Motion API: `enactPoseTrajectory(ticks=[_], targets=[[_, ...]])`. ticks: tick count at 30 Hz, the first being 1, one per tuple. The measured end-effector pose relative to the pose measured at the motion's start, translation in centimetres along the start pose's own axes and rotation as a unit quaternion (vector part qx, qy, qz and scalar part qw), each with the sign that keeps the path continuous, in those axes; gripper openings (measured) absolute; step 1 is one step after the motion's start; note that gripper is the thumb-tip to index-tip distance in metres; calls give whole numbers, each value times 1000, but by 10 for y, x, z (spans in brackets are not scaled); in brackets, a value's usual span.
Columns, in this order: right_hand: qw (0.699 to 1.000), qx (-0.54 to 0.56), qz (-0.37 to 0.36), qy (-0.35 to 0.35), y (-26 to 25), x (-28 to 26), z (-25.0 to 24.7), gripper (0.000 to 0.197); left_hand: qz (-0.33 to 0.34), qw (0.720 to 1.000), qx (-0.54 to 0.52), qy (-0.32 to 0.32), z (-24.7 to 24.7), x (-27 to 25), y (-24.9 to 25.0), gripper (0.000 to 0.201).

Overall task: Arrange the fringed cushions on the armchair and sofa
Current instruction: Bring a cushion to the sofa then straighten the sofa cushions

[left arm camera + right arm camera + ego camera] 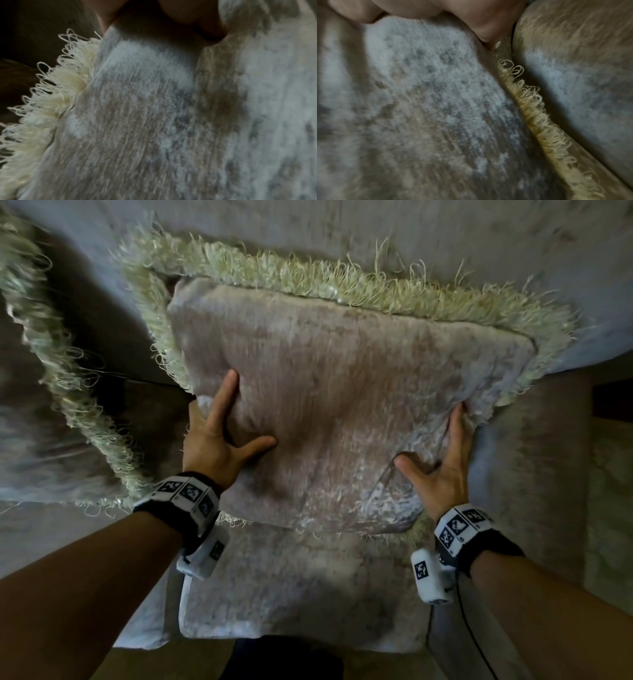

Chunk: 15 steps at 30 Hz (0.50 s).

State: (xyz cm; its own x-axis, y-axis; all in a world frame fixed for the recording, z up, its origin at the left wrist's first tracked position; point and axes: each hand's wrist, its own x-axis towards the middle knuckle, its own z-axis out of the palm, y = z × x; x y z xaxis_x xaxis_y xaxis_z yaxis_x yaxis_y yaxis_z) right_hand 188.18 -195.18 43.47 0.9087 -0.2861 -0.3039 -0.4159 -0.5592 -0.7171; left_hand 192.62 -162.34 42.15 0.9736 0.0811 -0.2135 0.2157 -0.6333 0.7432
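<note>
A grey-beige velvet fringed cushion (342, 392) with cream fringe leans against the backrest (342, 227) and stands on the seat. My left hand (241, 417) grips its left edge, with the index finger and thumb spread on the front and the other fingers hidden behind. My right hand (428, 436) grips the right edge, where the fabric bunches under the thumb. The left wrist view shows the cushion's face (154, 121) and its fringe (51, 101). The right wrist view shows the cushion (419, 108) with its fringe (534, 108) pressed against the upholstery (582, 81).
A second fringed cushion (51, 354) lies at the left, partly out of frame. The seat cushion (291, 594) reaches toward me below the held cushion. An armrest (548, 457) rises close on the right.
</note>
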Motion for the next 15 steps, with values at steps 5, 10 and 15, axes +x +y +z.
enactPoseTrajectory(ticks=[5,10,15], targets=[[999,16,-17,36,-9,-14,-10,114,-12,999,-30,38,-2,-29,18,107],[993,-35,-106,34,-44,-15,-42,115,-49,986,-101,120,-2,-77,21,104],[961,-135,-239,-7,-118,-9,-79,102,-129,966,-177,139,16,-107,24,88]])
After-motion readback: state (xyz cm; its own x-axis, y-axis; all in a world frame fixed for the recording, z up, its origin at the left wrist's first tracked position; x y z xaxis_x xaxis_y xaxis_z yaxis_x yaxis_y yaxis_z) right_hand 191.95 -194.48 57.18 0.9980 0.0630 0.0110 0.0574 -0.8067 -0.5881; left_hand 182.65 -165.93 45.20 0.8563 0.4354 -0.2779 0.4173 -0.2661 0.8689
